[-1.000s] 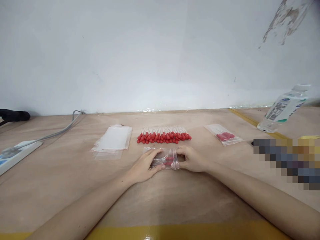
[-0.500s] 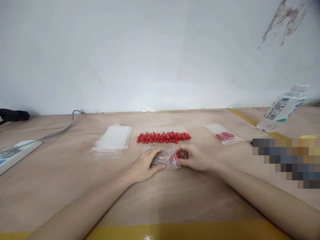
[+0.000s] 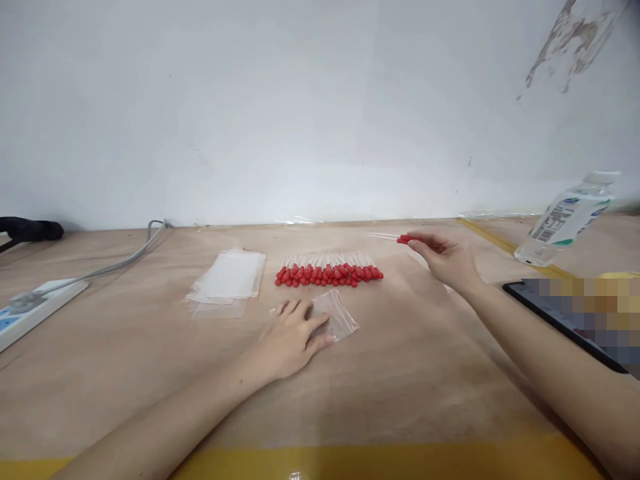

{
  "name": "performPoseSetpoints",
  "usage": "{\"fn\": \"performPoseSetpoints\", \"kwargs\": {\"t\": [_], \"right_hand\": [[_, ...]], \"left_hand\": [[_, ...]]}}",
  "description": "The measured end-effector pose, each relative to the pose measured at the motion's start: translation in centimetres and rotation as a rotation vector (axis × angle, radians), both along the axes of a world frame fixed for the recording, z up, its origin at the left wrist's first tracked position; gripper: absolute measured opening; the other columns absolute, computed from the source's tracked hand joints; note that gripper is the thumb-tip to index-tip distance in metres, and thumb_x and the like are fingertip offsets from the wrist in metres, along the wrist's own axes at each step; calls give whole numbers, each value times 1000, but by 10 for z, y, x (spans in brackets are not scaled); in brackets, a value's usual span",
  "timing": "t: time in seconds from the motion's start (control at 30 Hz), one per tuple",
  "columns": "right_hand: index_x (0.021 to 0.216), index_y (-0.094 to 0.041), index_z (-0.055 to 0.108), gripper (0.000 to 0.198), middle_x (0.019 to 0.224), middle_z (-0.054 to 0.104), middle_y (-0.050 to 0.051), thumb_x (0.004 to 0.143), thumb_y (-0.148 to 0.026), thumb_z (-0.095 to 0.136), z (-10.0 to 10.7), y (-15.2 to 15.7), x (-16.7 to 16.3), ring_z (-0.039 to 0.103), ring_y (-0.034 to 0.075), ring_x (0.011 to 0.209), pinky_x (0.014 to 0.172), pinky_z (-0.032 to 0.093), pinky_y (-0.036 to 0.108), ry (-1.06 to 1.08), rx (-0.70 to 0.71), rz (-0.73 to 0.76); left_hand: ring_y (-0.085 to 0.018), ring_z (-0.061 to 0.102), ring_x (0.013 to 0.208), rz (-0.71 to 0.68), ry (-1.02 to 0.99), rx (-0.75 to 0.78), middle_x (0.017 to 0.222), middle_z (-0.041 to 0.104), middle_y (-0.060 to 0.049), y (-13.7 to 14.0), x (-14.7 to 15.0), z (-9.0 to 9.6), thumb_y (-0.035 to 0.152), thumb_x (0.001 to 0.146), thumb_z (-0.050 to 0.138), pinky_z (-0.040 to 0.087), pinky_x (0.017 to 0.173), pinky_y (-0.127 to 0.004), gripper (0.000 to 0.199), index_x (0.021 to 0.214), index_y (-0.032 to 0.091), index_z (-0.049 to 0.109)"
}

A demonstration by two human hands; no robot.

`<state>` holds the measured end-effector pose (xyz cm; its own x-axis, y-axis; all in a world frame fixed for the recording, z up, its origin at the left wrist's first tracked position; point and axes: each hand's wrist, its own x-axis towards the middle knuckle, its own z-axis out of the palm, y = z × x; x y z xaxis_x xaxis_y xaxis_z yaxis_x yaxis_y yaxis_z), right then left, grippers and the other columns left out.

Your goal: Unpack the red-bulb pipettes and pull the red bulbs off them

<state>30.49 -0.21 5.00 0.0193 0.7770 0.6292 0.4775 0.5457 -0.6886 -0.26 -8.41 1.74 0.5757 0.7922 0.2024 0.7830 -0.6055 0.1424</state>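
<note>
Head view, as seen from where I stand.

Item, latest change: the right hand (image 3: 445, 257), at the bag's mouth half a second ago, is now raised to the far right, pinching a few slim droppers with red bulbs and clear plastic stems (image 3: 404, 239) by their bulbs, stems pointing left. Exact count: cannot tell. Red then showed at the mouth; none shows in the bag's visible part now. As I judge it, contents and bag are parted.

Item: left hand (image 3: 295, 333), fingers spread, resting on the bag and grasping nothing that I can see.

Item, container: one clear plastic zip bag (image 3: 343, 317), flat on the brown wooden table (image 3: 320, 400), partly beneath the left hand. Covered portion: cannot tell.

Item, container: a pile of flat, translucent plastic bags (image 3: 230, 277), left of centre, overlapping; nothing visible inside.

Item, container: another clear plastic bag (image 3: 418, 258), at right, mostly hidden behind the right hand; contents out of sight at present.

Item, container: one clear plastic bottle with white cap and printed label (image 3: 567, 220), far right; liquid, cannot tell.

Item, loose: a broad row of red-bulbed droppers (image 3: 327, 273), just beyond the left hand's bag, bulbs toward the person.
</note>
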Motion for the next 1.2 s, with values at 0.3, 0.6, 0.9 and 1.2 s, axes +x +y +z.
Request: {"fn": "performPoseSetpoints", "kwargs": {"t": [0.3, 0.6, 0.9, 1.2], "right_hand": [[103, -22, 63, 32, 109, 61, 6, 84, -18, 38, -68, 22, 7, 56, 21, 101, 85, 47, 39, -736, 173, -27], [117, -27, 52, 36, 107, 62, 4, 83, -38, 47, -60, 6, -3, 58, 22, 96, 82, 48, 41, -672, -14, -64], [103, -18, 56, 31, 92, 63, 7, 79, -37, 47, -67, 19, 2, 60, 18, 81, 73, 49, 35, -307, -38, -171], [97, -8, 60, 31, 98, 57, 23, 79, -28, 44, -53, 23, 36, 54, 36, 94, 74, 40, 50, -912, -454, -755]], "left_hand": [[-20, 22, 131, -270, -99, -120, 141, 29, -3, 21, -1, 1, 39, 89, 36, 20, 106, -44, 45, 132, 28, 32], [-21, 15, 132, -229, -27, -165, 143, 20, -2, 20, -3, -6, 44, 89, 33, 11, 108, -46, 47, 134, 32, 27], [-19, 36, 123, -82, -338, -264, 131, 43, -4, 20, -2, -3, 35, 91, 29, 26, 104, -40, 36, 117, 26, 51], [-18, 55, 85, 291, -501, -250, 95, 58, -5, 38, -15, -5, 27, 69, 58, 44, 76, -32, 25, 91, 17, 55]]}}
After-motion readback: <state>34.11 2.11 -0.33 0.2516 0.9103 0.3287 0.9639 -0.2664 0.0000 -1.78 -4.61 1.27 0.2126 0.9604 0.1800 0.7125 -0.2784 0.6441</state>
